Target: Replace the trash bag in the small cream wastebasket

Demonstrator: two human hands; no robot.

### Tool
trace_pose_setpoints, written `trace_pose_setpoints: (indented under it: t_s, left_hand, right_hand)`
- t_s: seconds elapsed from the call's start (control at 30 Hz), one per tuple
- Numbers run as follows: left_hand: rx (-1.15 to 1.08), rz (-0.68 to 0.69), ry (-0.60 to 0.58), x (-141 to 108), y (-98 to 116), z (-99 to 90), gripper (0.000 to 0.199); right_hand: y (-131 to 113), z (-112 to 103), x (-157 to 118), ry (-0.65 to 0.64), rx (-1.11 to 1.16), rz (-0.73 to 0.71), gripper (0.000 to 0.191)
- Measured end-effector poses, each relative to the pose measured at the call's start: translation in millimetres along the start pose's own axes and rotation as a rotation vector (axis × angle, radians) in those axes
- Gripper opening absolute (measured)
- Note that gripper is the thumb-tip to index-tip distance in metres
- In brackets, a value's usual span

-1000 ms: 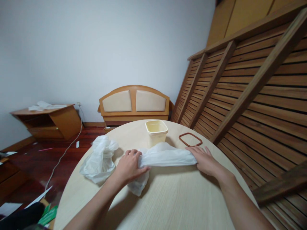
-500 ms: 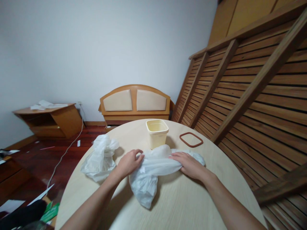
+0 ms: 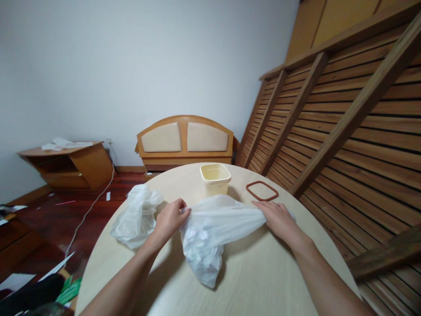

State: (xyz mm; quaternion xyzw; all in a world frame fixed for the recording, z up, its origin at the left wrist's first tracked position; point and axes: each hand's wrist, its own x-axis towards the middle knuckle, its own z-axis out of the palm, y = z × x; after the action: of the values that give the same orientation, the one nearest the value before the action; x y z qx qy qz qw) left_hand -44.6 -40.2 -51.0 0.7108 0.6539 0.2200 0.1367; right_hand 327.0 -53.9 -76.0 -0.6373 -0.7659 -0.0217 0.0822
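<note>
A thin white plastic bag (image 3: 205,245) is stretched between my two hands over the round table, its bulging lower part towards me with crumpled white pieces showing through. My left hand (image 3: 173,216) is closed on the bag's left edge. On the right side my right hand (image 3: 276,218) grips the bag, its fingers pressed together. Just beyond the bag stands a cream square tub (image 3: 215,180), upright, its lower part hidden by the plastic. A brown rounded-square ring (image 3: 262,191) lies flat to the right of the tub.
Another crumpled white bag (image 3: 138,215) sits on the left of the pale table (image 3: 259,276). Behind the table is a wooden headboard (image 3: 184,136). Slatted wooden panels (image 3: 329,127) lean at the right. A low cabinet (image 3: 70,166) stands far left, a cable on the floor.
My hands have moved apart, the right one further right and the left one slightly left. The bag is now pulled wider and flatter, and its bulging part has shifted a little right.
</note>
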Motion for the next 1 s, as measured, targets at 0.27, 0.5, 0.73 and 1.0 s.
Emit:
trace_pose_setpoints:
  t_s: [0.27, 0.5, 0.73, 1.0]
  left_hand:
    - [0.072, 0.540, -0.075, -48.4, 47.8, 17.1, 0.088]
    - [0.181, 0.465, -0.341, -50.3, 48.3, 12.8, 0.080]
    - [0.264, 0.442, -0.289, -40.7, 37.9, -10.8, 0.070]
    - [0.226, 0.664, -0.359, -45.8, 40.1, 11.2, 0.061]
  right_hand:
    - [10.9, 15.4, -4.5, 0.037, 0.017, -0.055, 0.087]
    - [18.2, -4.4, -8.1, 0.010, -0.038, 0.048, 0.056]
    - [24.1, -4.1, -14.5, 0.007, -0.130, 0.111, 0.085]
    - [-36.8, 12.2, -4.1, -0.082, 0.182, -0.240, 0.113]
